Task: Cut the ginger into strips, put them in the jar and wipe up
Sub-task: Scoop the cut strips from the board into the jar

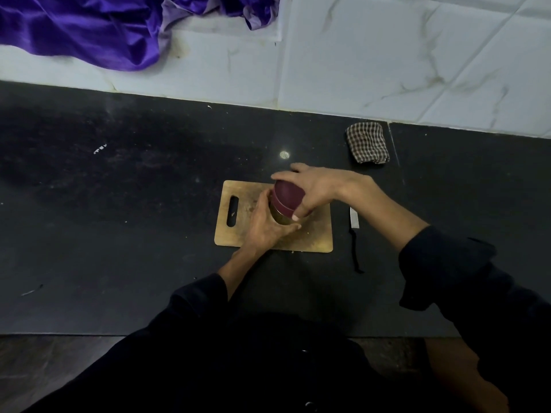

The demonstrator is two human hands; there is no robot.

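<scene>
Location: a home kitchen. Indicators: dark stone countertop (149, 204) against a white marble-pattern tiled wall (387, 70), with a wooden cutting board (316, 239), a knife (354, 222) and a folded checked cloth (368, 143).

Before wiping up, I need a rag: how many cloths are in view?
2: a checked cloth folded on the counter behind the cutting board, and a purple cloth at top left.

jar (284, 208) on board (316, 238), knife (354, 219) right, cloth (367, 142) behind
</scene>
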